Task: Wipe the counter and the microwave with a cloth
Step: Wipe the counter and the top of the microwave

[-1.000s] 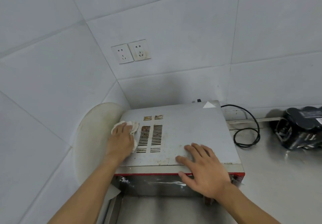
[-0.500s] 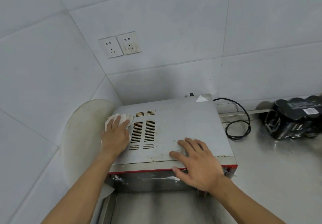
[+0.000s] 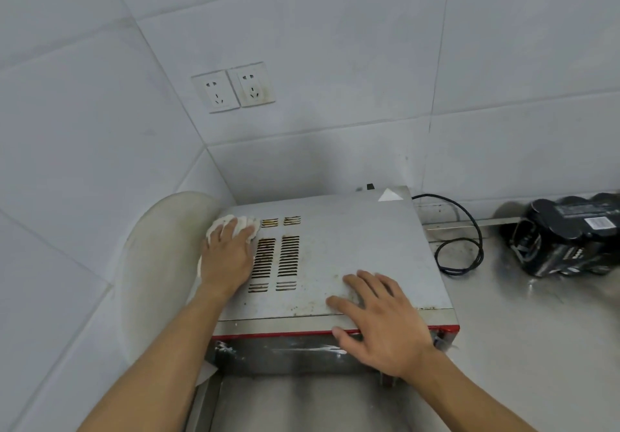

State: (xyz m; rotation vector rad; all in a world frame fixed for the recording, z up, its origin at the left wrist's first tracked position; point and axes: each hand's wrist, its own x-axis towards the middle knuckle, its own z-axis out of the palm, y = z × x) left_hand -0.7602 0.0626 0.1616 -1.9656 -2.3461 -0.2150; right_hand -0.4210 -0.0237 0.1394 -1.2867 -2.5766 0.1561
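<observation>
One crumpled cloth [image 3: 224, 222] under left hand [image 3: 228, 258], atop slotted steel microwave [image 3: 352, 240].

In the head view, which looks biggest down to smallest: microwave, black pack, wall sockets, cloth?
1. microwave.
2. black pack, cut by the frame edge.
3. wall sockets.
4. cloth, unsure: the left hand covers much of it.

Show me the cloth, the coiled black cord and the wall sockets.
cloth [image 3: 244, 221], head view, bunched far edge.
black cord [image 3: 456, 271], head view, bottom of the coil.
wall sockets [image 3: 251, 87], head view, right plate.
</observation>
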